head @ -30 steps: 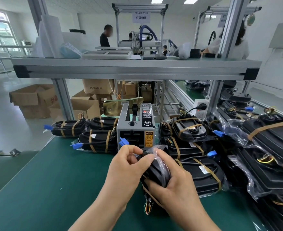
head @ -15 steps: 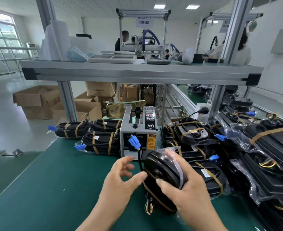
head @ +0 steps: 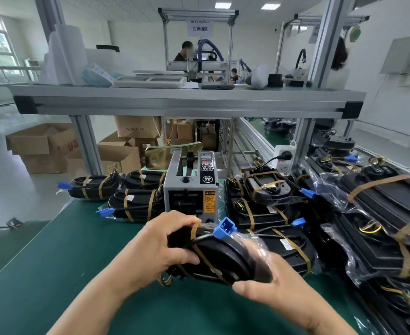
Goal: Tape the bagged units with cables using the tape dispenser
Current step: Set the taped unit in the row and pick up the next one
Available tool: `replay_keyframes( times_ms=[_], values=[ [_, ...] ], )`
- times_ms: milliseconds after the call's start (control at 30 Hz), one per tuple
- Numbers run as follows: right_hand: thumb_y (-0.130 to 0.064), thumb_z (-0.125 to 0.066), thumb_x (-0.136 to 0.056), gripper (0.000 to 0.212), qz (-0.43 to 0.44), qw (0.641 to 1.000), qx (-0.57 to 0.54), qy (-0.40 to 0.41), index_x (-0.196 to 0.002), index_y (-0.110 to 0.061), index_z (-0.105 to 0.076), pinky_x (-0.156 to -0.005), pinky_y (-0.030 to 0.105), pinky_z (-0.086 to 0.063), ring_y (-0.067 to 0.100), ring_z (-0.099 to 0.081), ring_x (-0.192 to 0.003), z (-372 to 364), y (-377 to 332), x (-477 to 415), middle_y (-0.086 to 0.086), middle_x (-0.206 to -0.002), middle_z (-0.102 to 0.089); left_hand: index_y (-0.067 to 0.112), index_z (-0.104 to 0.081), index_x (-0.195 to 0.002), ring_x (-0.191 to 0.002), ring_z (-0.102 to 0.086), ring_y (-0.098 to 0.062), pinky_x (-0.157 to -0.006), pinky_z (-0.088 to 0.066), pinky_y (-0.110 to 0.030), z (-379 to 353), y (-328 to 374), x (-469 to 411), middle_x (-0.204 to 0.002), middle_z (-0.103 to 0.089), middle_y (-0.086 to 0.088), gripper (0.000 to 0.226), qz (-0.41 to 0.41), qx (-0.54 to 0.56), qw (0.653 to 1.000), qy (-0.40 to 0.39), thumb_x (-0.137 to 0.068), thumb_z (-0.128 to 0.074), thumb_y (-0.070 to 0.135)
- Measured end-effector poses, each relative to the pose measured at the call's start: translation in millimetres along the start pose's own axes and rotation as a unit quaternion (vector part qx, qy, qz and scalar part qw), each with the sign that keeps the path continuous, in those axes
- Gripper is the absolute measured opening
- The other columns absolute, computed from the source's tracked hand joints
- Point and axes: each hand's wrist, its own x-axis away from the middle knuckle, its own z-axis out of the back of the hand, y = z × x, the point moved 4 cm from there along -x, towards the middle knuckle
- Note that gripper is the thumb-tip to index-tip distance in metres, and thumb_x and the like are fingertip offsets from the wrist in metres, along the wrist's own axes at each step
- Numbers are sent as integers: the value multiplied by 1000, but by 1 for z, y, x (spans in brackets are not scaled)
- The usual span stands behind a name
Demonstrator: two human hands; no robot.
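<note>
Gripping bagged unit (head: 225, 256), left hand (head: 161, 243), right hand (head: 275, 284)

Tape dispenser (head: 190, 192) base was hidden behind left hand (head: 160, 245) | fingers of right hand (head: 279, 284) were blurred behind wrap of bagged unit (head: 223, 255) | pile of units (head: 392, 213) was cropped at right edge

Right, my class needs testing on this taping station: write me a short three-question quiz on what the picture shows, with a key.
1. True or false: the tape dispenser stands on the green table, beyond the held unit.
2. The connector on the held unit's cable is: A red, B blue, C white?
3. Which holds the unit: the left hand, the right hand, or both?
Key: 1 true; 2 B; 3 both.
</note>
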Motion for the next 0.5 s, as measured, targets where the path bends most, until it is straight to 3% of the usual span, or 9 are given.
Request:
replay_keyframes(
  times_ms=[100,200,300,400,500],
  values=[
    [-29,-68,-89,55,-19,999,-37,-9,-143,-29,-53,-105,21,-42,12,-52,-134,-5,12,2,-8,-143,-58,41,-67,-115,-115,-51,0,-106,-36,-31,-6,2,-2,-112,-62,25,60,-22,-86,996,-15,-57,-82,45],
    [-45,-68,-87,60,-35,995,-79,48,-144,-36,-50,-113,30,-39,11,-48,-138,-10,30,5,-8,-146,-56,36,-66,-121,-120,-45,1,-111,-30,-34,-13,-3,-2,-117,-58,28,65,-25,-128,991,6,-59,-84,44],
    [-51,-65,-87,59,-38,992,-71,100,-143,-41,-50,-117,38,-33,8,-47,-139,-13,40,8,-12,-146,-55,35,-62,-129,-127,-42,-9,-115,-25,-33,-16,-7,-5,-125,-55,24,71,-29,-170,985,3,-63,-89,39],
    [-52,-49,-93,36,-56,985,-70,148,-127,-52,-61,-114,37,-39,0,-55,-128,-14,44,3,-21,-133,-63,31,-64,-129,-123,-39,-3,-115,-15,-23,-23,-3,-7,-123,-54,25,73,-66,-199,978,-9,-62,-88,42],
    [-50,-43,-88,34,-66,971,-90,212,-109,-54,-70,-105,27,-47,-1,-63,-116,-17,49,0,-20,-119,-71,29,-64,-130,-118,-33,15,-116,-4,-18,-32,-1,-7,-119,-52,26,74,-96,-210,973,-10,-61,-85,45]
  ],
)
